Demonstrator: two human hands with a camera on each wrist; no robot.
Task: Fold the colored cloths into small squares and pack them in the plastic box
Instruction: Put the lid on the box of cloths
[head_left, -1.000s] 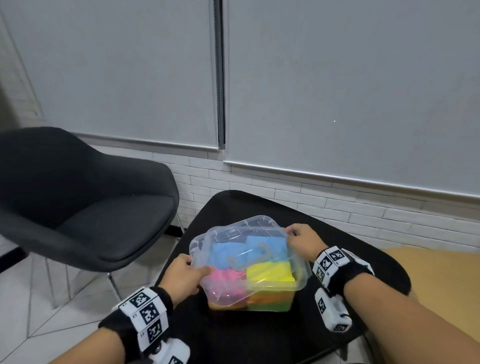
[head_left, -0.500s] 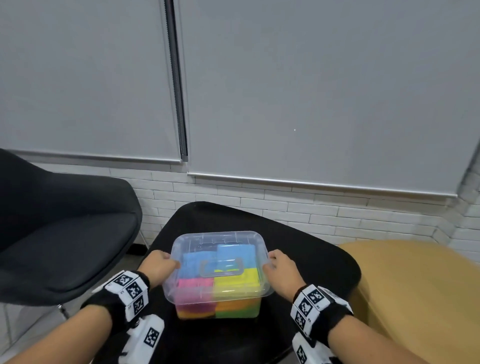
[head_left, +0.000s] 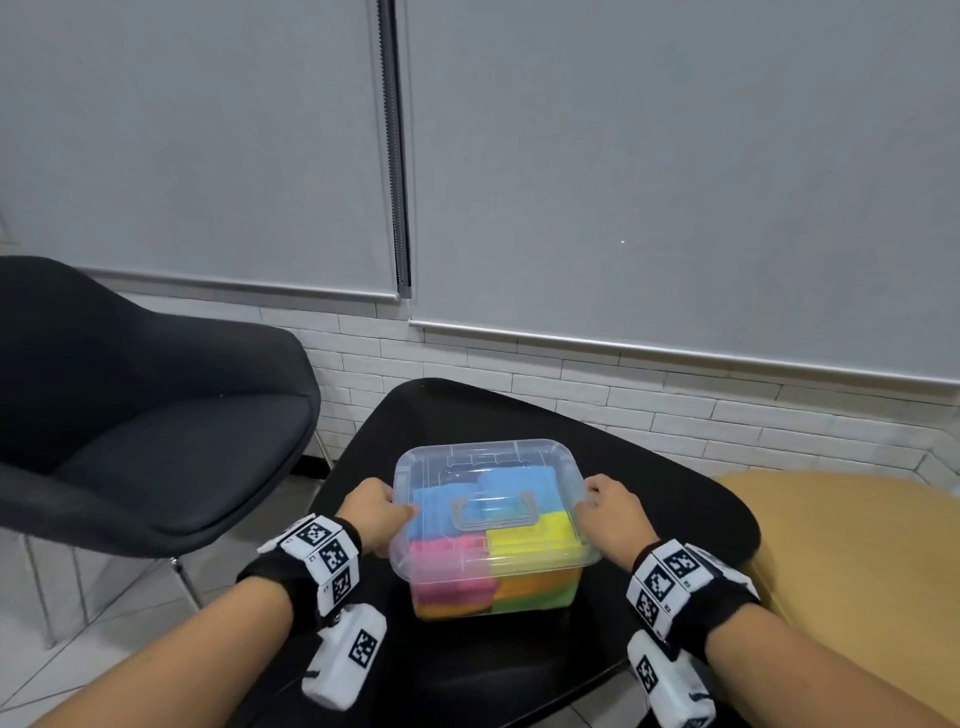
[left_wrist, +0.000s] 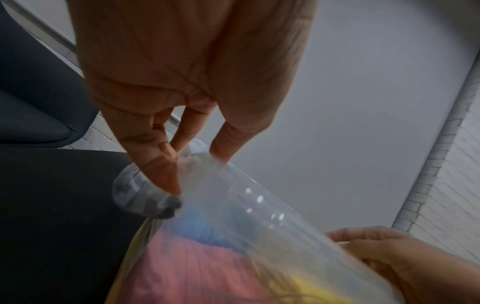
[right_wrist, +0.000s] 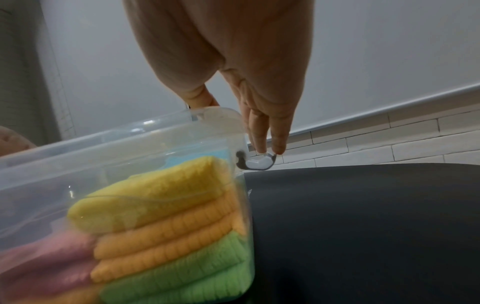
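You had every folded cloth (head_left: 530, 535) packed, and both hands' fingers (right_wrist: 262, 131) gripped the lidded plastic box (head_left: 485, 519) at its side latches.

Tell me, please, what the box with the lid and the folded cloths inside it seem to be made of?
Box: clear glossy plastic, likely; the colours show through and it glints.
Cloths: soft ribbed fabric, perhaps microfibre; matte, with ridges showing along the folds.
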